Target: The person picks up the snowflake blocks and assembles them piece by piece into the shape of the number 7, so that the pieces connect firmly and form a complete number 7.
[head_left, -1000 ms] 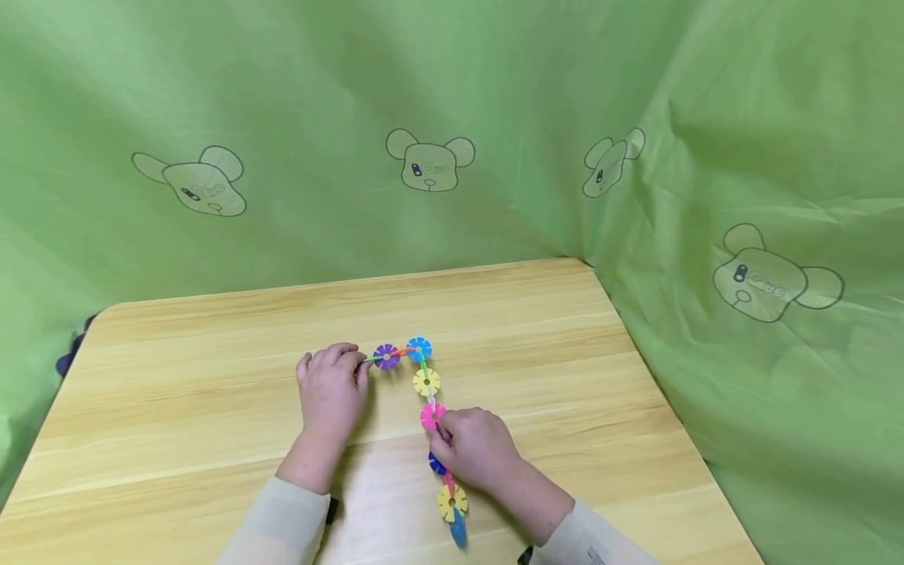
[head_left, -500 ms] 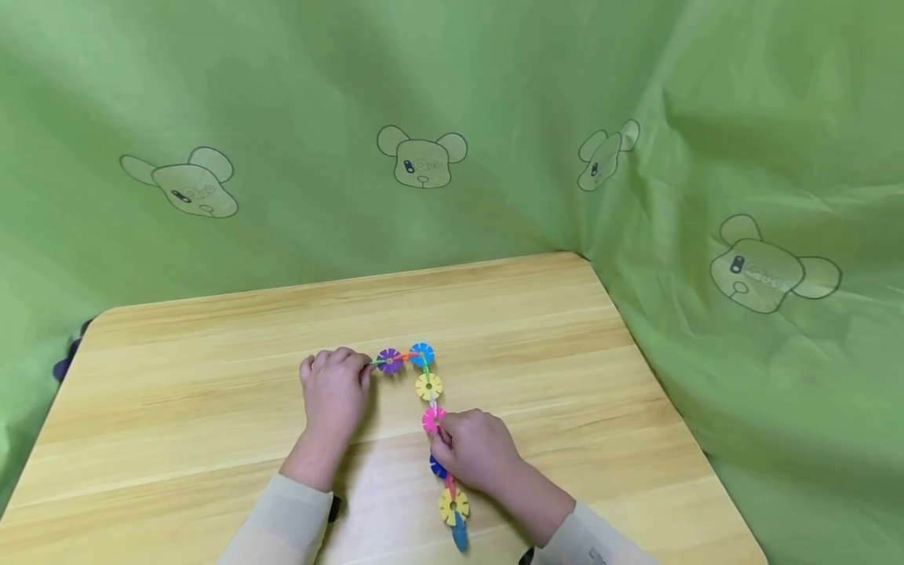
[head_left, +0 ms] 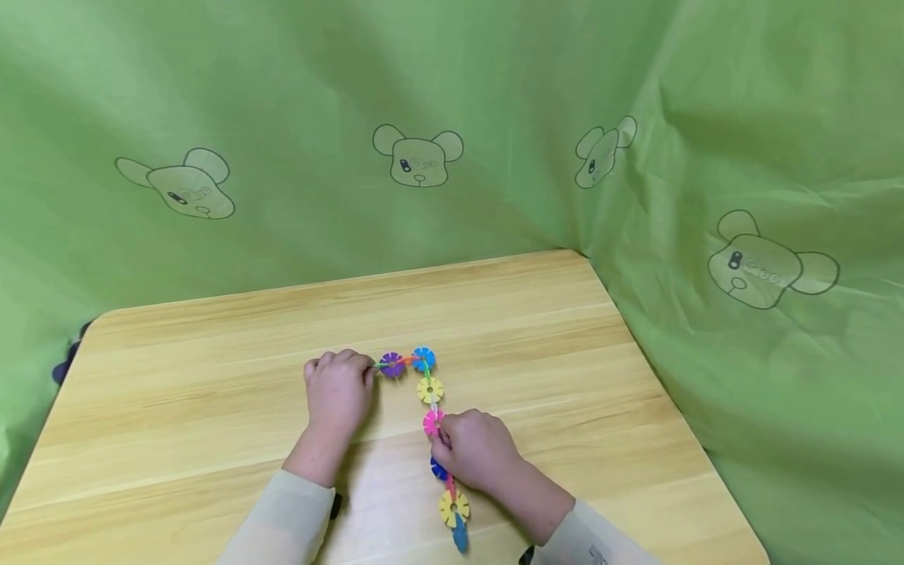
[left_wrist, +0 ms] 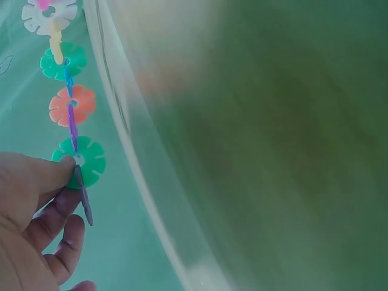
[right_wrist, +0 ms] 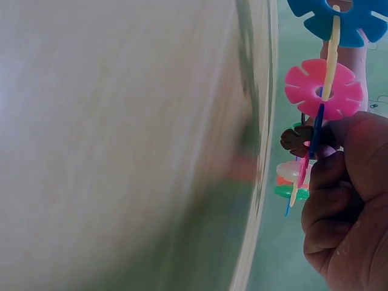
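Note:
A bent chain of interlocking snowflake discs runs over the table, with a purple disc (head_left: 391, 364), a light blue disc (head_left: 424, 359) and a pink disc (head_left: 431, 424) among them. My left hand (head_left: 340, 399) pinches its far left end; the left wrist view has the thumb on a green disc (left_wrist: 92, 162), with a dark disc (left_wrist: 86, 203) joined edge-on. Farther down, my right hand (head_left: 482, 447) grips the chain between the pink disc and a dark blue disc (head_left: 439, 468). In the right wrist view a dark brown disc (right_wrist: 294, 139) sits at its fingers, which partly hide the links.
Beneath everything lies a wood-grain table (head_left: 212, 408) with rounded corners. Green cloth (head_left: 297, 94) printed with bear heads hangs behind it and along the right side. The chain's near end has a yellow disc (head_left: 446, 514) and a blue disc (head_left: 461, 535).
My left hand and the chain's far end have shifted slightly right and nearer. The right hand stays almost still, keeping its grip. The head view has turned a little.

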The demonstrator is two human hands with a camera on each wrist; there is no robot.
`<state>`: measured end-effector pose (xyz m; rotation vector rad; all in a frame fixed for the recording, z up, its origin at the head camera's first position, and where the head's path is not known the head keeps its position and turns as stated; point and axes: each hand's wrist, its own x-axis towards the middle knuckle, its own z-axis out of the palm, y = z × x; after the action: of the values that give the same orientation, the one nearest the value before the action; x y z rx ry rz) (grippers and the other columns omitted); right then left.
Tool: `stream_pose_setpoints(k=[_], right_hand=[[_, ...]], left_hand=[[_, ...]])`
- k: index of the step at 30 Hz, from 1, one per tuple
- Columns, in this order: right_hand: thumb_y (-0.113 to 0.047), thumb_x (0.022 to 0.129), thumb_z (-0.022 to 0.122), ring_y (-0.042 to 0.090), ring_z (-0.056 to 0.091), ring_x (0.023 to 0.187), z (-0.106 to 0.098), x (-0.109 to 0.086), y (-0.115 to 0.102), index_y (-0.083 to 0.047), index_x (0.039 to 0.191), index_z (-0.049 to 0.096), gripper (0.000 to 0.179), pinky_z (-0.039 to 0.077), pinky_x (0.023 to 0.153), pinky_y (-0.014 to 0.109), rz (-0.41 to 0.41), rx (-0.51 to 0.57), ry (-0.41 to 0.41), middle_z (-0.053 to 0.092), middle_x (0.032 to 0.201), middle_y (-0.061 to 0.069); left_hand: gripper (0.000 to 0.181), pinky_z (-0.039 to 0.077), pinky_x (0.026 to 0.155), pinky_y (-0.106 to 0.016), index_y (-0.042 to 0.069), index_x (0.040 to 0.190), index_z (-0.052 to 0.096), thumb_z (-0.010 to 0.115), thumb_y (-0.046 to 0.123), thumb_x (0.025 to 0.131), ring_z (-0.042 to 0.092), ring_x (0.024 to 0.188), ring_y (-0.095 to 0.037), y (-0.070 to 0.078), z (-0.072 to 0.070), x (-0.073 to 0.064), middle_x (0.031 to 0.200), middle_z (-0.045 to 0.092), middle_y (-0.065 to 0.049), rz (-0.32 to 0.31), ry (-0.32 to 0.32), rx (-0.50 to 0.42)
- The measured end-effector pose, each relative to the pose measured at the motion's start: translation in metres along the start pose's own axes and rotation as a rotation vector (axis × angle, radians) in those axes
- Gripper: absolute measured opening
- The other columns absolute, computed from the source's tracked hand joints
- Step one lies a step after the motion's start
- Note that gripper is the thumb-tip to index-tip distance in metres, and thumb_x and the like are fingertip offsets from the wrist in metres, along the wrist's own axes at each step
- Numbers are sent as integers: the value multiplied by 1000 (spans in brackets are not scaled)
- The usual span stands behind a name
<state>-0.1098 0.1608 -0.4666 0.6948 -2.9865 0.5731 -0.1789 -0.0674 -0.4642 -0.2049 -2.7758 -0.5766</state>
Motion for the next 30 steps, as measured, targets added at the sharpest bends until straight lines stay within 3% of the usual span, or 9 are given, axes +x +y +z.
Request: stream_pose_setpoints(k=[9, 21, 30], right_hand=[[-26, 94, 73, 4, 28, 48, -1, 0, 2, -22, 59, 40, 49, 23, 44, 22, 35, 5, -62, 30, 52, -13], [-28, 96, 74, 5, 32, 49, -3, -1, 0, -22, 60, 43, 49, 29, 45, 22, 52, -11, -116, 33, 52, -13], [-33, 98, 73, 5, 32, 48, -3, -2, 1, -22, 59, 44, 50, 29, 45, 22, 98, 4, -189, 34, 51, -12]], left_hand=[[8, 43, 99, -58, 15, 100, 81, 81, 15, 92, 68, 93, -31, 1, 1, 4, 99, 78, -3, -26, -104, 35], [9, 44, 96, -56, 16, 101, 82, 82, 17, 93, 69, 91, -32, 2, 5, 7, 99, 78, -3, -36, -143, 42], [10, 45, 95, -55, 15, 102, 82, 82, 18, 93, 71, 93, -32, 6, 6, 8, 102, 79, -5, -65, -208, 31]])
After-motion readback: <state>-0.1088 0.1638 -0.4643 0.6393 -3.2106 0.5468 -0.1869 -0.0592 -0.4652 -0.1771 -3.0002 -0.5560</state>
